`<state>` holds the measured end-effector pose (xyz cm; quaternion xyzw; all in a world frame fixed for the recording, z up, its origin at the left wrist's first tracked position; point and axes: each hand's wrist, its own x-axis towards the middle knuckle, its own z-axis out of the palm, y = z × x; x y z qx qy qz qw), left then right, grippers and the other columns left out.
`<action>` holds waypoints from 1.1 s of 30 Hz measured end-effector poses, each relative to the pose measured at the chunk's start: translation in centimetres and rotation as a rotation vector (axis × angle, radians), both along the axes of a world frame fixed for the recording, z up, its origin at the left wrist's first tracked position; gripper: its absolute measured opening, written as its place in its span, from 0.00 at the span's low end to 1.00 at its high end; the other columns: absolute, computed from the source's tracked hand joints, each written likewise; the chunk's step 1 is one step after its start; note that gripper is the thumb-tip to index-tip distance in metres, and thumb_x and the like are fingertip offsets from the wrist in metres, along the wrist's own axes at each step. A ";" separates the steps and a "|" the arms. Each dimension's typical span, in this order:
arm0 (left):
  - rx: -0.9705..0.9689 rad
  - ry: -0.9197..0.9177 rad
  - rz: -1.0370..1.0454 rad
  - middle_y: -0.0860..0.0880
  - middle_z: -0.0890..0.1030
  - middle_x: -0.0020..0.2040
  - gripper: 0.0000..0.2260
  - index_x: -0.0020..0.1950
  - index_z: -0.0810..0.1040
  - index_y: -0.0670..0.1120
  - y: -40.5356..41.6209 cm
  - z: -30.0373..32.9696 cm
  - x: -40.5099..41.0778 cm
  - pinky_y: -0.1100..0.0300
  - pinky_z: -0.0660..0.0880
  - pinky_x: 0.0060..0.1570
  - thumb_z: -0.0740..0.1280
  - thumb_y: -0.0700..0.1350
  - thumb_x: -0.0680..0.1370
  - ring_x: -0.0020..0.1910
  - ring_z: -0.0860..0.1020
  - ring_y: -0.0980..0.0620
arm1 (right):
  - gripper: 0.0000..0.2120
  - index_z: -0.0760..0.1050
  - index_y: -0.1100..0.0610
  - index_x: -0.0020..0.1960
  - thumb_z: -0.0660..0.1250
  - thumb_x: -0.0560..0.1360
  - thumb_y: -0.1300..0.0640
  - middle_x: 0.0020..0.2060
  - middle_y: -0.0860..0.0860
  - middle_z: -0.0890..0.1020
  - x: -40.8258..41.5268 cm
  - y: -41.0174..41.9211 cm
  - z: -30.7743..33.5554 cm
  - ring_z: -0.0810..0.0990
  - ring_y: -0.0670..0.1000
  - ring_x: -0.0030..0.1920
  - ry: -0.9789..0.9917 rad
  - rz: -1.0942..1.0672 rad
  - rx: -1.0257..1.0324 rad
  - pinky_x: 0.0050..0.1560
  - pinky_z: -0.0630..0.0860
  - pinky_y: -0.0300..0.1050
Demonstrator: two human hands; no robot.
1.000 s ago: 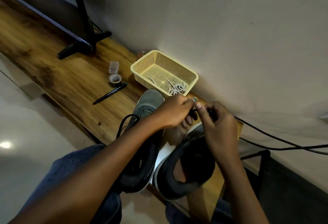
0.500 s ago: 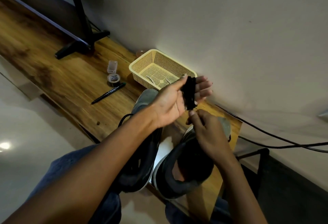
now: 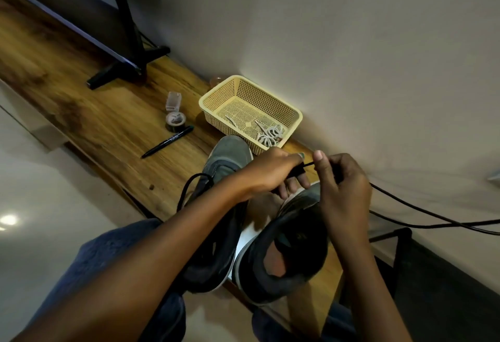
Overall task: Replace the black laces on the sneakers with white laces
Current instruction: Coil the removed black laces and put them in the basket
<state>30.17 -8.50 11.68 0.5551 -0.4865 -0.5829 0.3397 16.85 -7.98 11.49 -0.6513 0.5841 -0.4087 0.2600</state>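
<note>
While the left hand [image 3: 273, 172] grips a bundled black lace [image 3: 297, 171], the right hand [image 3: 341, 179] pinches its free end, likely winding it tidy.

I saw two grey sneakers with dark collars side by side on the wooden shelf, toes toward the wall. The left sneaker [image 3: 230, 152] had a black lace [image 3: 189, 187] looping out from its upper on the left side. The right sneaker [image 3: 284, 266] stood just beside it, its opening facing me, its toe hidden behind the hands. A second black lace [image 3: 308, 164] was stretched taut above that toe, bunched at its left end. The white laces [image 3: 270, 136] lay coiled in the near right corner of the basket [image 3: 216, 95], just beyond the left sneaker's toe.
</note>
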 end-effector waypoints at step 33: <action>-0.101 -0.060 0.003 0.54 0.70 0.19 0.25 0.31 0.72 0.46 0.3 0.9 -0.2 0.65 0.61 0.24 0.51 0.53 0.84 0.19 0.65 0.60 | 0.09 0.75 0.46 0.41 0.71 0.74 0.58 0.41 0.46 0.78 0.0 0.4 1.1 0.76 0.38 0.42 -0.005 0.175 0.015 0.42 0.70 0.30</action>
